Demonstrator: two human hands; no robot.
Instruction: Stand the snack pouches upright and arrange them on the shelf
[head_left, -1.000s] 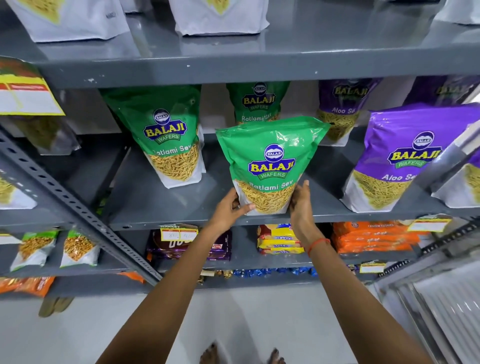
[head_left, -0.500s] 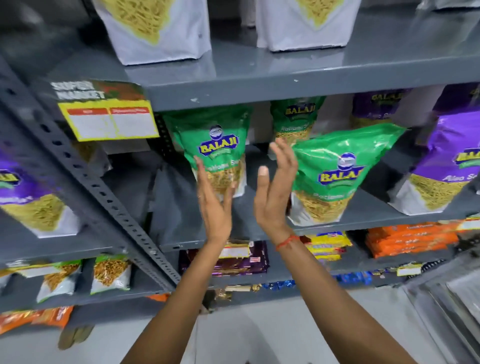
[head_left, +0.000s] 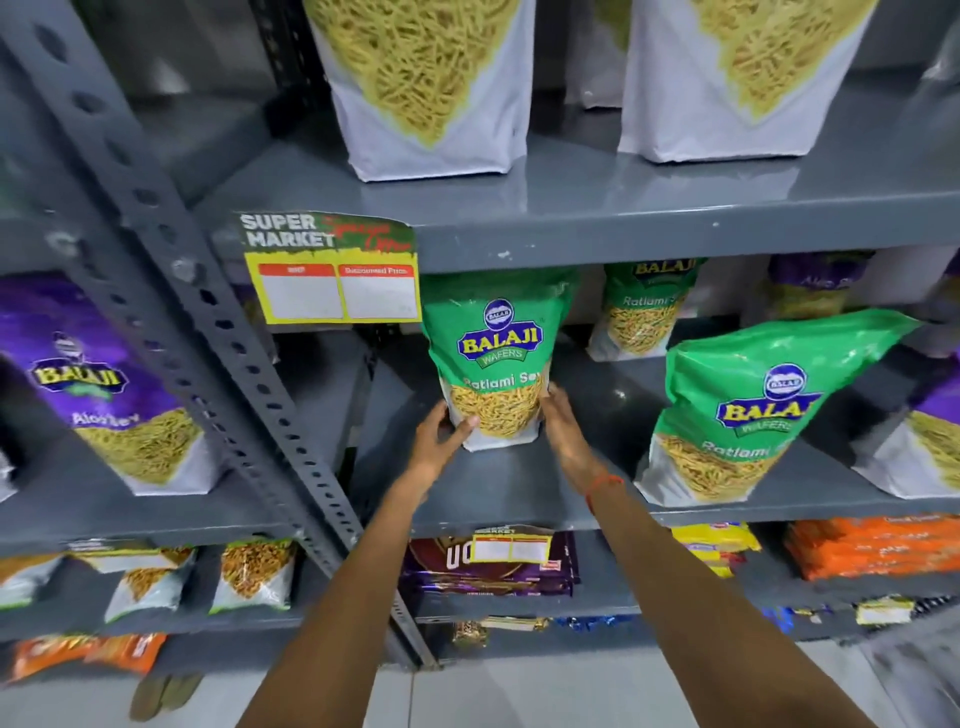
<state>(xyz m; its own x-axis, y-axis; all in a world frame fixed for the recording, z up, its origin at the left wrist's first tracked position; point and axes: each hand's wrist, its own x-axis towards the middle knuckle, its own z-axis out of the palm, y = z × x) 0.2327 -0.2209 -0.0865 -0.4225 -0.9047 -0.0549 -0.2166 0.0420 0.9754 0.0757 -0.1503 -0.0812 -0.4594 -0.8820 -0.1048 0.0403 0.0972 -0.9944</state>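
A green Ratlami Sev pouch (head_left: 496, 358) stands upright on the grey middle shelf (head_left: 509, 493). My left hand (head_left: 441, 434) grips its lower left corner and my right hand (head_left: 563, 426) presses its lower right side. A second green pouch (head_left: 748, 410) stands to the right, leaning slightly left, untouched. A third green pouch (head_left: 644, 312) stands further back between them. Purple Aloo Sev pouches stand at the far right (head_left: 930, 441) and in the left bay (head_left: 104, 395).
A perforated grey upright (head_left: 218, 332) slants between the two bays. A yellow supermarket price tag (head_left: 332, 275) hangs from the upper shelf edge. White-bottomed pouches (head_left: 426, 88) stand on the shelf above. Chocolate and orange packs (head_left: 878, 545) lie on the lower shelf.
Both hands left the right-hand green pouch, passed open in front of the shelf, and now hold the left green pouch at its base. The view shifted left and closer.
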